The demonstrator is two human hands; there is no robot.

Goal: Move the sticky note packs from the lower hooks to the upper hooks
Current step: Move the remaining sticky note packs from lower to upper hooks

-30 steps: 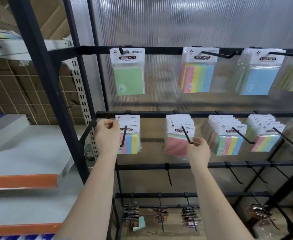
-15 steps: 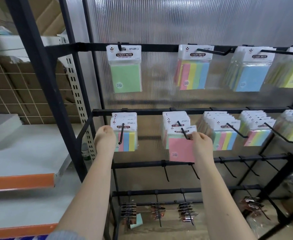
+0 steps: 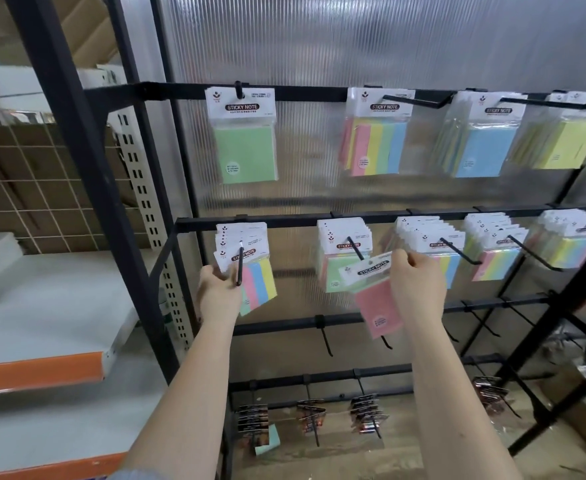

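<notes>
My right hand [image 3: 418, 285] pinches the header card of a pink pack [image 3: 376, 303], which hangs tilted, off the tip of its lower hook [image 3: 355, 248] or nearly so; blur keeps me from being sure. My left hand [image 3: 217, 292] grips the left edge of the striped pack [image 3: 255, 284] at the front of the leftmost lower hook [image 3: 240, 266], which is not yet clear of the tip. These packs look light: a small pad in a thin clear sleeve under a white card. I judge the sleeve slick and floppy, so the card beside the punched hole is the place to hold; it is stiff enough to steer the hole onto a wire. Held by a corner, the pad swings. The upper hooks [image 3: 419, 101] already carry a few packs each, with wire to spare.
</notes>
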